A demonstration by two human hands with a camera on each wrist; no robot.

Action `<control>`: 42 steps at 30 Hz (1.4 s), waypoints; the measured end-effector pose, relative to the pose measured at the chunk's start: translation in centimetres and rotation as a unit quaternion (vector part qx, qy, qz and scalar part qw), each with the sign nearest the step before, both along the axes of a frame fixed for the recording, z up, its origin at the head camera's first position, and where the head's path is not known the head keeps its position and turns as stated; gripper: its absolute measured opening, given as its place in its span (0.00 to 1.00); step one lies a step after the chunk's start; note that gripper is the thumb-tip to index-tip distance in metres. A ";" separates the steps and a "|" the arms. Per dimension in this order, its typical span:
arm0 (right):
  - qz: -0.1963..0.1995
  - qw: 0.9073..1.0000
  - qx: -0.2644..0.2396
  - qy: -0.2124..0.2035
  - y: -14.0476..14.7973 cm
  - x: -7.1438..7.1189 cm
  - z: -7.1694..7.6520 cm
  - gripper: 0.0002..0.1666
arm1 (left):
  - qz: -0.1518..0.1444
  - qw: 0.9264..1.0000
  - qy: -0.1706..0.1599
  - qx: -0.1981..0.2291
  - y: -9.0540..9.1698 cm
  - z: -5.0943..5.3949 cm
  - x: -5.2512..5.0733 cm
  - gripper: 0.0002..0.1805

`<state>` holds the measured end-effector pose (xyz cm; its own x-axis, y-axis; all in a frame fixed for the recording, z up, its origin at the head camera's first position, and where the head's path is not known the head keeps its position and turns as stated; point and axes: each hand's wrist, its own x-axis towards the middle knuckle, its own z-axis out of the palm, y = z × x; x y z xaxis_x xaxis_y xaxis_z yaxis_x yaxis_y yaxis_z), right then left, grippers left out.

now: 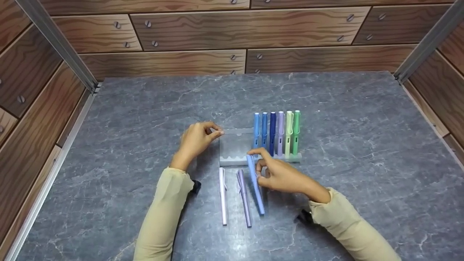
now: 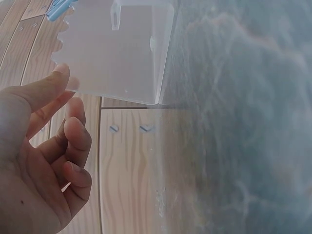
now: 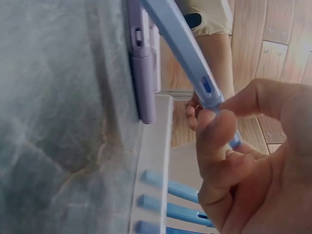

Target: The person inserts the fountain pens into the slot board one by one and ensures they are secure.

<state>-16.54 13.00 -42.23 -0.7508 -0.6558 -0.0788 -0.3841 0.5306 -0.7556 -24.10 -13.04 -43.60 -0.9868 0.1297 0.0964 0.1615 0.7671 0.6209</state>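
Note:
A clear plastic pen stand (image 1: pixel 237 145) has several pens upright in its right part, from light blue (image 1: pixel 256 130) to green (image 1: pixel 296 132). At its upper left corner, my left hand (image 1: pixel 197 139) pinches the stand's edge between thumb and forefinger; the left wrist view shows the thumb on the stand's wall (image 2: pixel 112 53). My right hand (image 1: pixel 281 174) pinches a periwinkle pen (image 1: pixel 256 186), tilted in front of the stand, also in the right wrist view (image 3: pixel 183 44). Left of it on the table lie a purple pen (image 1: pixel 244 199) and a pale lilac pen (image 1: pixel 223 197).
The grey marbled table (image 1: pixel 145 105) extends around the stand. Wood-patterned walls (image 1: pixel 232 30) stand behind and at both sides, with metal posts at the two back corners (image 1: pixel 65 47).

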 end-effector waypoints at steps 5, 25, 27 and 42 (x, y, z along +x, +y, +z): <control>0.000 0.999 -0.038 0.004 0.1 0.0 0.2 0.38 | 0.002 1.000 -0.002 0.003 0.1 -0.1 0.0 0.11; -0.064 0.991 -0.107 0.047 0.0 -0.3 0.5 0.36 | 0.000 1.000 0.001 0.002 0.0 0.2 0.0 0.11; -0.077 0.989 -0.109 0.055 -0.1 -0.4 0.5 0.37 | -0.001 1.000 -0.001 0.005 0.0 0.1 0.0 0.12; -0.141 0.959 -0.103 0.225 -0.7 -1.0 0.3 0.36 | 0.000 1.000 -0.002 -0.005 0.1 0.1 0.0 0.12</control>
